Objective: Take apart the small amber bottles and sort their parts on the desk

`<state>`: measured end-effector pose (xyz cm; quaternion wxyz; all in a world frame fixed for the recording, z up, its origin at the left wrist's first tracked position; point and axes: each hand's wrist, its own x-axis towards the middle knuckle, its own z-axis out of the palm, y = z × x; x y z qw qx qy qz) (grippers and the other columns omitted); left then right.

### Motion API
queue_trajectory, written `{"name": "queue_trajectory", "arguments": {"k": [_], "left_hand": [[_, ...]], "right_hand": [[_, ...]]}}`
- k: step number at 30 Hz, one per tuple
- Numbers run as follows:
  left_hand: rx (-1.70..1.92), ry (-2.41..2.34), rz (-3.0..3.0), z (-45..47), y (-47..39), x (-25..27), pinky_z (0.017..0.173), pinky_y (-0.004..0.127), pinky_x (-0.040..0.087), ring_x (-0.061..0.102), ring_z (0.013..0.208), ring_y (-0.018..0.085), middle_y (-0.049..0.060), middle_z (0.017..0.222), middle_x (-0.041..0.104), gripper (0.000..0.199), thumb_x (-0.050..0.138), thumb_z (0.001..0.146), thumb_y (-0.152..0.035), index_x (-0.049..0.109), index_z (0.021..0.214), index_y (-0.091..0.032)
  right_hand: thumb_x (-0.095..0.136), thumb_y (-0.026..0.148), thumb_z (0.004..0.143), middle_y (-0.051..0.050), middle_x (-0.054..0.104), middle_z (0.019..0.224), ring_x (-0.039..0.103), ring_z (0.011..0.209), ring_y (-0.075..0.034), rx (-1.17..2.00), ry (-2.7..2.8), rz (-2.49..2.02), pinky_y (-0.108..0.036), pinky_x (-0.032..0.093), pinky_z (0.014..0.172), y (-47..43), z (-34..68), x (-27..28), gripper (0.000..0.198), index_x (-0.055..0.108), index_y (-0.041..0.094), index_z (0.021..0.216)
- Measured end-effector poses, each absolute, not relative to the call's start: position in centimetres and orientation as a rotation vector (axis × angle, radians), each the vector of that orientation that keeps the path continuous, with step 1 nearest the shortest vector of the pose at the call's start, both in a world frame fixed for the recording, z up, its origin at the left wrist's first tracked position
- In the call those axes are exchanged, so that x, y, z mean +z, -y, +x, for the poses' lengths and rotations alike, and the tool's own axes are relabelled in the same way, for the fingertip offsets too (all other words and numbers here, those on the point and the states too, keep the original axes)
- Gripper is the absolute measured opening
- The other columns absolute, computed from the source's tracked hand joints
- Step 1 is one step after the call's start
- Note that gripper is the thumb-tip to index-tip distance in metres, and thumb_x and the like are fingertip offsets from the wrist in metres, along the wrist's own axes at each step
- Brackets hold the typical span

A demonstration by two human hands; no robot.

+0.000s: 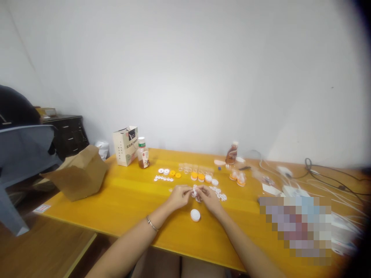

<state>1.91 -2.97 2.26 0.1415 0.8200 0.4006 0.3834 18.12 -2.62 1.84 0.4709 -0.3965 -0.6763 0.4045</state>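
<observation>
probably light, stiff small white piece (194, 188), best pinched by edges; left hand (180, 195) and right hand (207, 196) nearly closed, fingertips pinching it between them.

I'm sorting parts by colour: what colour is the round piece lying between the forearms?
The round piece is white; the head view shows it.

white wall (203, 77), soft lt, yellow-brown table (116, 208), blk drawer cabinet (71, 135) at l., gray chair (26, 144), brown flr (37, 247)
</observation>
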Motion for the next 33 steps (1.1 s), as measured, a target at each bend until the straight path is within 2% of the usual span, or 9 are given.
{"name": "queue_trajectory", "arguments": {"k": [7,12,19,23,28,33], "left_hand": [[1.089,-1.138,2.319,2.1,2.8,2.0,0.053,0.019,0.032,0.045,0.054,0.009,0.0,0.057,0.054,0.027,0.042,0.081,-0.02,0.061,0.063,-0.013],[1.105,-1.151,2.164,2.4,2.3,1.3,0.048,0.018,0.031,0.043,0.05,0.008,-0.001,0.054,0.052,0.03,0.041,0.082,-0.026,0.06,0.064,-0.011],[1.124,-1.123,2.196,2.7,2.9,2.3,0.051,0.018,0.033,0.045,0.055,0.009,-0.001,0.054,0.052,0.033,0.04,0.083,-0.027,0.059,0.06,-0.011],[1.128,-1.092,2.269,2.3,2.9,2.5,0.054,0.018,0.034,0.046,0.056,0.009,0.0,0.057,0.055,0.03,0.042,0.082,-0.025,0.06,0.061,-0.012],[1.191,-1.201,2.195,1.4,2.0,1.7,0.053,0.018,0.036,0.048,0.054,0.01,0.0,0.057,0.057,0.03,0.042,0.083,-0.025,0.061,0.063,-0.012],[1.337,-1.233,2.101,1.3,1.5,1.6,0.058,0.019,0.039,0.052,0.06,0.011,0.002,0.065,0.062,0.027,0.042,0.083,-0.026,0.063,0.072,-0.012]], "right_hand": [[0.049,0.05,0.075,0.001,0.055,0.052,0.051,0.046,-0.012,0.942,1.622,-0.989,-0.024,0.043,0.046,2.6,17.8,1.4,0.033,0.054,0.018,0.068],[0.049,0.045,0.077,-0.003,0.062,0.064,0.057,0.06,-0.017,0.614,1.677,-1.035,-0.029,0.046,0.057,3.0,17.6,1.8,0.028,0.057,0.019,0.071],[0.044,0.04,0.081,-0.005,0.062,0.073,0.057,0.07,-0.019,0.349,1.67,-1.017,-0.031,0.046,0.067,3.9,17.4,1.8,0.023,0.055,0.02,0.075],[0.043,0.039,0.082,-0.003,0.059,0.07,0.056,0.066,-0.018,0.368,1.572,-1.006,-0.03,0.045,0.065,3.4,17.8,1.5,0.021,0.052,0.021,0.078],[0.046,0.047,0.079,-0.001,0.055,0.063,0.053,0.06,-0.016,0.461,1.35,-1.037,-0.028,0.045,0.059,1.7,19.4,1.6,0.029,0.052,0.019,0.079],[0.048,0.047,0.077,-0.006,0.063,0.075,0.055,0.065,-0.019,0.451,1.511,-1.096,-0.031,0.045,0.064,1.6,19.3,1.5,0.033,0.06,0.016,0.081]]}}
